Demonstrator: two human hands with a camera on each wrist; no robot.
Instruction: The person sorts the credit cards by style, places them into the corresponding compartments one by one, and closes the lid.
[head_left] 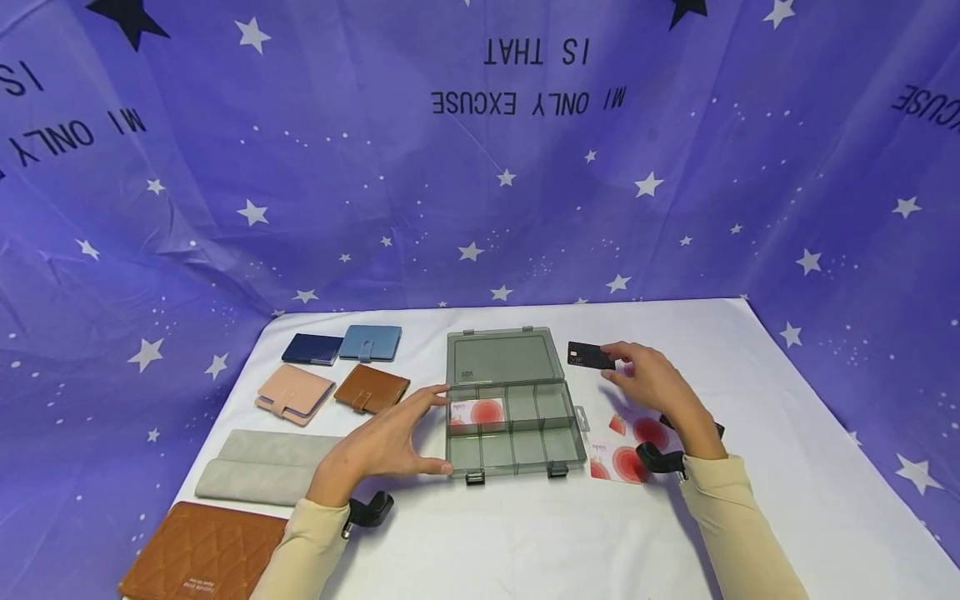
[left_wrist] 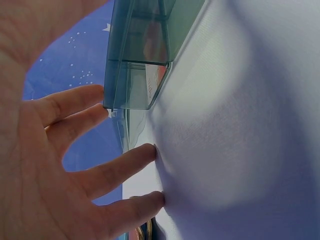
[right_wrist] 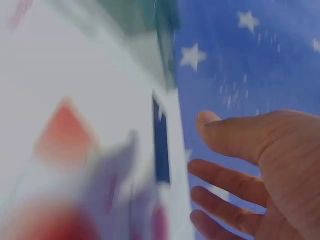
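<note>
A translucent grey-green compartment box lies with its lid folded back. In its back-left compartments rests a white card with a red pattern. My left hand is at the box's left side, fingers spread; in the left wrist view, fingertips touch the box near a corner. A black VIP card is right of the lid, at the fingertips of my right hand. The right wrist view shows this dark card on the cloth, apart from the thumb and the spread fingers.
White-and-red cards lie below my right hand, with another dark card partly behind the wrist. At left are a navy wallet, blue wallet, pink wallet, brown wallet, grey wallet and quilted brown wallet.
</note>
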